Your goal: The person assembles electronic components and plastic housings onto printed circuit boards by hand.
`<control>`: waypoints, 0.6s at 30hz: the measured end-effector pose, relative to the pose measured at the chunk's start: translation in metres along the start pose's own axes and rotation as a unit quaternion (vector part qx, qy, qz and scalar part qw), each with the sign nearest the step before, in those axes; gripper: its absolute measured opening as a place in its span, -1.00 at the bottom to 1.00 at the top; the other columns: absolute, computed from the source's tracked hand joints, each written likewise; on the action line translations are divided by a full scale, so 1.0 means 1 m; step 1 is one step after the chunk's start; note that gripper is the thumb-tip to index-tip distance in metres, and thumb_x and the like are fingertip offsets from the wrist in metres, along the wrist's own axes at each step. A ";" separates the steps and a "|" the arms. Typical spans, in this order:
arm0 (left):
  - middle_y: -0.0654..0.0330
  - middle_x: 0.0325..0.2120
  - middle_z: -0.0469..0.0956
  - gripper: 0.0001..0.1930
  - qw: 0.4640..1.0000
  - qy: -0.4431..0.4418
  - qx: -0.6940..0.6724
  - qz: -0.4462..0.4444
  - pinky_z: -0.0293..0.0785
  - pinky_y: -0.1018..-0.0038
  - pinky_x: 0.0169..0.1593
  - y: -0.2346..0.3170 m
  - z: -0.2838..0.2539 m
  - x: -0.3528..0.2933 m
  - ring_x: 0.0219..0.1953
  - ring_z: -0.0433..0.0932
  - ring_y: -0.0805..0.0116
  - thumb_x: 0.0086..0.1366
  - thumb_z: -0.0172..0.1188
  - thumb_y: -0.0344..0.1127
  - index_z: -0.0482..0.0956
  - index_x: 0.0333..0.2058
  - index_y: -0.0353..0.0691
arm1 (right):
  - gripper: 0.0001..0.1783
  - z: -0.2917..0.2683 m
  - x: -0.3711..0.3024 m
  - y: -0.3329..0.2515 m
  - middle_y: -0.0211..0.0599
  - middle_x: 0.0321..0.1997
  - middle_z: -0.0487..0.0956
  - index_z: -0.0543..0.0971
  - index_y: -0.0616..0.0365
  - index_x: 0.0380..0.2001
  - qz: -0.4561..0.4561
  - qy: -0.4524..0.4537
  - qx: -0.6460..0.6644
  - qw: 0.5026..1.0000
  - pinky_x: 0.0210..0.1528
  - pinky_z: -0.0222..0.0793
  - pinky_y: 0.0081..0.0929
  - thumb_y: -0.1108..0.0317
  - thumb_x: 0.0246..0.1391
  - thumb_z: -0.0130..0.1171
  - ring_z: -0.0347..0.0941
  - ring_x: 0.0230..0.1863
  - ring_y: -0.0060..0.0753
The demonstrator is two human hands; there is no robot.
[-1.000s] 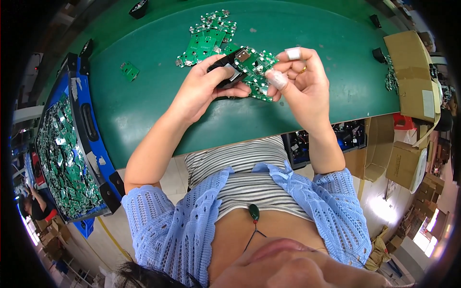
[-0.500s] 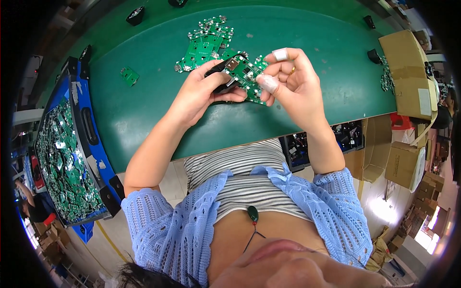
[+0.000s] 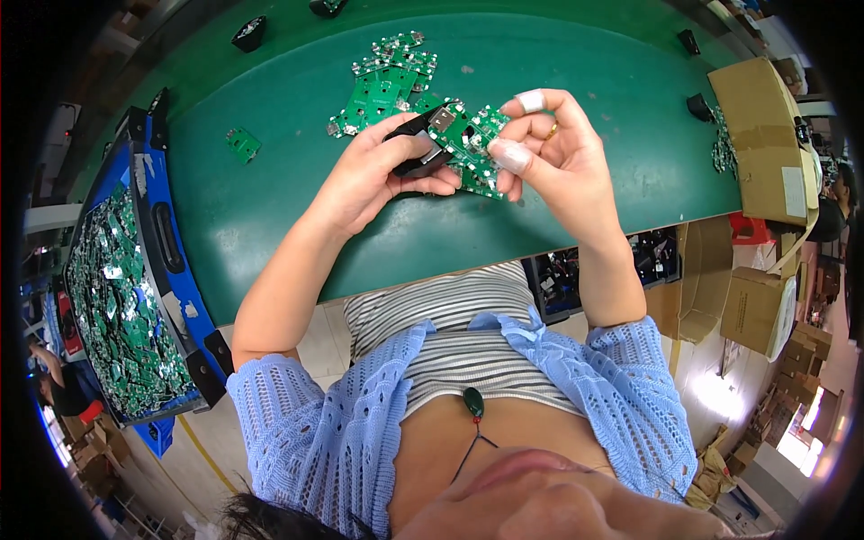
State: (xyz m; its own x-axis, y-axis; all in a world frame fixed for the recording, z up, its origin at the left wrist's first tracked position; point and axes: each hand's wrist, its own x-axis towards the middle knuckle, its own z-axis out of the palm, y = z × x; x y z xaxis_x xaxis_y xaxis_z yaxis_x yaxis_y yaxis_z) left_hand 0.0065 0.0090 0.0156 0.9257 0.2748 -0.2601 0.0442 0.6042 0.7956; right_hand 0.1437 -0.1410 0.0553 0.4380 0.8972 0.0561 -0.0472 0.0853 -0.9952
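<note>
My left hand (image 3: pixel 360 171) is closed around a black plastic casing (image 3: pixel 434 162), with the thumb pressed on top of it. A green circuit board (image 3: pixel 459 135) with a silver metal socket lies at the casing's right side. My right hand (image 3: pixel 571 166) pinches the right part of this board between thumb and fingers. White tape wraps the right thumb and index finger. Behind the hands lies a loose pile of green circuit boards (image 3: pixel 373 94) on the green table. Whether the board sits inside the casing is partly hidden by the left fingers.
A single small board (image 3: pixel 242 144) lies left on the green tabletop (image 3: pixel 270 207). At the far left stands a blue crate (image 3: pixel 184 279) full of boards. A cardboard box (image 3: pixel 760 135) stands on the right, and a bin of black parts (image 3: pixel 558 283) is under the table edge.
My right hand has shifted slightly to the right. The board has moved a little rightward with it, and more of the black casing shows beside my left thumb.
</note>
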 end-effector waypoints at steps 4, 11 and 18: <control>-0.03 -0.37 0.52 -0.72 1.000 -0.001 0.000 -0.003 0.59 0.41 -0.22 -0.001 0.003 0.000 -0.36 0.59 0.22 0.23 -0.06 -0.42 0.34 -0.11 -0.43 | -0.65 0.001 0.000 0.003 -0.30 -0.44 0.46 0.27 0.27 -0.13 -0.004 -0.014 -0.019 1.000 -0.60 0.34 -0.70 0.55 0.03 0.13 0.44 -0.54 -0.61; 0.06 -0.19 0.45 -0.68 0.998 0.035 0.000 0.058 0.52 0.41 -0.06 -0.008 0.016 -0.006 -0.25 0.55 0.30 0.22 0.06 -0.41 0.32 -0.06 -0.38 | -0.65 0.005 0.001 0.010 -0.32 -0.48 0.46 0.27 0.25 -0.14 0.015 0.027 -0.047 0.998 -0.62 0.31 -0.72 0.54 0.03 0.13 0.42 -0.58 -0.64; 0.19 -0.23 0.47 -0.68 0.986 0.101 0.092 0.098 0.55 0.35 -0.09 -0.018 0.013 -0.001 -0.20 0.50 0.40 0.28 0.04 -0.34 0.32 -0.02 -0.30 | -0.67 0.015 0.005 0.027 -0.40 -0.45 0.45 0.45 0.13 -0.22 -0.143 0.066 -0.319 0.935 -0.62 0.26 -0.60 0.47 -0.11 0.26 0.39 -0.56 -0.61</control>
State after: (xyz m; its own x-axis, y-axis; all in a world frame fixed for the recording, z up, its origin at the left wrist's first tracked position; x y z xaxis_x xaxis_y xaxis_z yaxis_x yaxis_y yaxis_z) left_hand 0.0101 -0.0114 0.0088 0.8302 0.5275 -0.1803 -0.0440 0.3844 0.9221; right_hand 0.1314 -0.1280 0.0297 0.4596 0.8128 0.3580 0.6150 -0.0004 -0.7885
